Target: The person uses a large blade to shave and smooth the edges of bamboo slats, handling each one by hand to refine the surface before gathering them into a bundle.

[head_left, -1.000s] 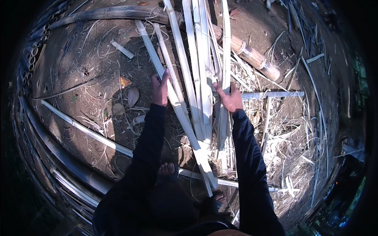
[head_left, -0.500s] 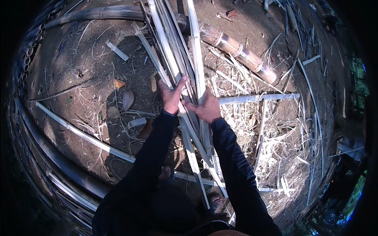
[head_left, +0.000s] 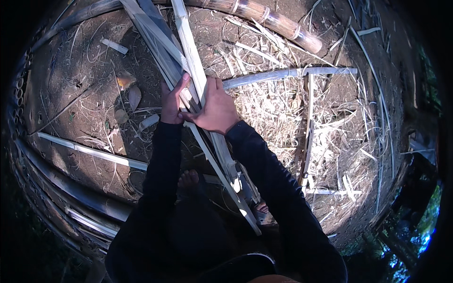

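A bundle of long split bamboo strips (head_left: 192,47) runs from the top of the view down past my feet, pale on some faces and grey on others. My left hand (head_left: 173,101) grips the bundle from its left side, thumb laid up along the strips. From the right, my right hand (head_left: 216,107) wraps round the same bundle, its thumb reaching across toward the left hand. Both hands sit close together near the middle of the bundle. The palms and the strips between them are hidden. Lower ends of the strips fan out beneath my right forearm.
A round bamboo pole (head_left: 278,23) lies across the far ground. Another split bamboo piece (head_left: 292,74) lies to the right over pale shavings (head_left: 271,113). One pale strip (head_left: 94,152) rests on the left, near dark bamboo poles (head_left: 71,181). Dry leaves (head_left: 135,97) lie on the soil.
Both hands and the bundle have shifted left in the view, and the bundle's upper end now leans further left. The ground appears higher in the picture. Both hands keep their grip.
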`<state>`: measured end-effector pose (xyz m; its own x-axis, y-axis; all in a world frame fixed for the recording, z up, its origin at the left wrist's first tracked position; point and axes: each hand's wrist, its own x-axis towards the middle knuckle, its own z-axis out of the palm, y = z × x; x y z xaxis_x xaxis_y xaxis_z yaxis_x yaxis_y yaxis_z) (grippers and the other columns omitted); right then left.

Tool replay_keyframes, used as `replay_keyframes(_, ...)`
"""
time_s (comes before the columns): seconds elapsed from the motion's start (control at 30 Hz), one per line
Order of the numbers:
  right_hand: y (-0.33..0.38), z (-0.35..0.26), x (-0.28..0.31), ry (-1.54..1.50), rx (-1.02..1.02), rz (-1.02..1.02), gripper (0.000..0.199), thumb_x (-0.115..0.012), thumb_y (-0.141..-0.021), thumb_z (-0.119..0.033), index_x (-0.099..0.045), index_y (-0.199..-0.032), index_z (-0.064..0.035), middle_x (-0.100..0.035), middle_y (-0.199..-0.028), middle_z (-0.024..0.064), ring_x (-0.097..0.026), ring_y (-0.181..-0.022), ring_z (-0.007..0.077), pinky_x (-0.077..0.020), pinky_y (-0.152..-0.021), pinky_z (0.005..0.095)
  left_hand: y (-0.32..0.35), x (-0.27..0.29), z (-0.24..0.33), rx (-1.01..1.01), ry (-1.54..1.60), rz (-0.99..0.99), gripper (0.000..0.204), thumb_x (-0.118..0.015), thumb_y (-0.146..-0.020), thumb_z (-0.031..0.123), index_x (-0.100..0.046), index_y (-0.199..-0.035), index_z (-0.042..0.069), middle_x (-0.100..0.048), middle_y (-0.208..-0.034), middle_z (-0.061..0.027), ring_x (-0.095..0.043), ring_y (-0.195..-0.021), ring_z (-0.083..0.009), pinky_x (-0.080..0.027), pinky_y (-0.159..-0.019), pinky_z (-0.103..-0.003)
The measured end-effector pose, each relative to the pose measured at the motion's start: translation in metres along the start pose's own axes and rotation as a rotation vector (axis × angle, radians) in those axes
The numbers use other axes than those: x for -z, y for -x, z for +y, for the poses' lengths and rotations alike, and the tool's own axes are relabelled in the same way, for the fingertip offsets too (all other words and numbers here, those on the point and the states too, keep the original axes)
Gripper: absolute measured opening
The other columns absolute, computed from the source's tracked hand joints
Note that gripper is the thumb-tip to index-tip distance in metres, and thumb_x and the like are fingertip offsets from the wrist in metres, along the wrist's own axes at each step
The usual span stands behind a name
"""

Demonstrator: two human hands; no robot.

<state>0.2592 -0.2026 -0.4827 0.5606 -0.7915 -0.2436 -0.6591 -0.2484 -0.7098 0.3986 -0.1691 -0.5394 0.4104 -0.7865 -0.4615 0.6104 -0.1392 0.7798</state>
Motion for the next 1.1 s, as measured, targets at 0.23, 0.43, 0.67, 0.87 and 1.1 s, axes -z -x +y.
replay_keyframes(0.23,0.02,-0.065,0.024,0.055,0.095,0.062,0.1,-0.085,-0.063,-0.035,-0.029,-0.131,0.0113,-0.042,-0.117,0.028,-0.062,-0.092,0.0453,-0.0553,-0.076,0.049,0.03,-0.001,0.048,-0.068,0.137,-0.049,0.048,-0.073,-0.087,0.016,-0.046,-0.124,0.002,-0.063,-0.109,-0.0117,-0.065,-0.095,-0.0181,-0.055,-0.081,-0.031)
replay_keyframes(0.43,0.021,-0.14,0.11,-0.006,0.277,0.01,0.098,-0.086,-0.061,-0.026,-0.032,-0.134,0.0111,-0.043,-0.118,0.028,-0.06,-0.099,0.0457,-0.054,-0.083,0.0475,0.08,-0.066,0.145,-0.323,0.161,0.072,0.061,-0.074,-0.084,0.011,-0.037,-0.133,0.003,-0.059,-0.115,-0.0126,-0.063,-0.102,-0.0199,-0.054,-0.088,-0.034)
replay_keyframes(0.67,0.06,-0.284,0.212,0.158,0.587,-0.165,0.094,-0.083,-0.059,-0.014,-0.032,-0.135,0.0068,-0.046,-0.12,0.0257,-0.054,-0.108,0.0427,-0.0498,-0.089,0.0454,0.196,-0.112,0.283,-0.452,0.326,0.175,0.071,-0.078,-0.08,0.011,-0.032,-0.134,0.005,-0.055,-0.118,-0.012,-0.06,-0.105,-0.019,-0.053,-0.09,-0.034)
replay_keyframes(0.87,0.121,-0.39,0.231,0.16,0.666,-0.505,0.098,-0.081,-0.057,-0.013,-0.03,-0.137,0.0093,-0.05,-0.114,0.0271,-0.055,-0.102,0.0443,-0.0466,-0.087,0.0488,0.321,-0.116,0.353,-0.347,0.499,0.555,0.07,-0.079,-0.081,0.015,-0.038,-0.136,0.003,-0.058,-0.121,-0.0111,-0.06,-0.111,-0.0183,-0.048,-0.096,-0.035)
replay_keyframes(1.1,0.218,-0.447,0.197,0.105,0.819,-0.901,0.089,-0.084,-0.055,-0.014,-0.039,-0.13,0.0056,-0.057,-0.105,0.0227,-0.061,-0.093,0.0394,-0.0511,-0.079,0.0446,0.457,-0.091,0.321,-0.412,0.749,0.934,0.048,-0.069,-0.09,0.013,-0.043,-0.129,0.004,-0.058,-0.116,-0.0084,-0.059,-0.103,-0.0153,-0.051,-0.089,-0.033)
